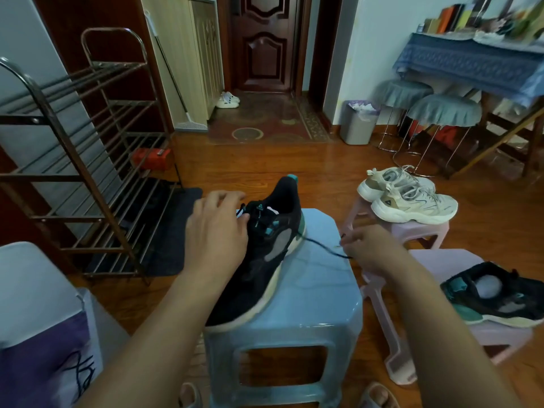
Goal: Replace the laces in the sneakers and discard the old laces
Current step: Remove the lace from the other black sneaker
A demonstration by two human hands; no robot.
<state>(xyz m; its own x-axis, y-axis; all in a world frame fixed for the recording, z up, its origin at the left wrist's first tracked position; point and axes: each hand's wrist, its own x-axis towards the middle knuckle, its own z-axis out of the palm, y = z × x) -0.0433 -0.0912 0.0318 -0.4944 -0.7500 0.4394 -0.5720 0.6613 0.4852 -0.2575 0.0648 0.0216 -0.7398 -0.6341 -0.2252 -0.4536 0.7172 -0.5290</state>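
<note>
Wooden floor (265,160) spreads wide ahead, open boards running up to the patterned mat (265,125) at the dark door (265,42), while the metal shoe rack (88,160) hems in the left side and the cloth-covered table (471,60) crowds the right. Front and centre, the blue stool (318,290) carries the black sneaker (265,260), lying diagonally with its toe toward the camera and its sole close to the stool's left edge. Beside it a pink stool (412,231) bears a pair of cream sneakers (412,195), and a lower pink stool (500,331) at the right holds the second black sneaker (500,295), partly cut off by the frame, something pale stuffed inside. The grey bin (357,125) by the wall has a liner and crumpled white stuff in it. Bottom left, a white and purple bag (44,334) shows a dark lace (79,375) lying in it, blurred. Left hand (217,228) sits over the sneaker's tongue, fingers curled at the eyelets; whether they pinch anything I cannot tell. Right hand (368,248) pinches the black lace (321,245), drawn out taut off the shoe's side above the stool top. Sandalled toes (379,396) peek in at the bottom edge.
</note>
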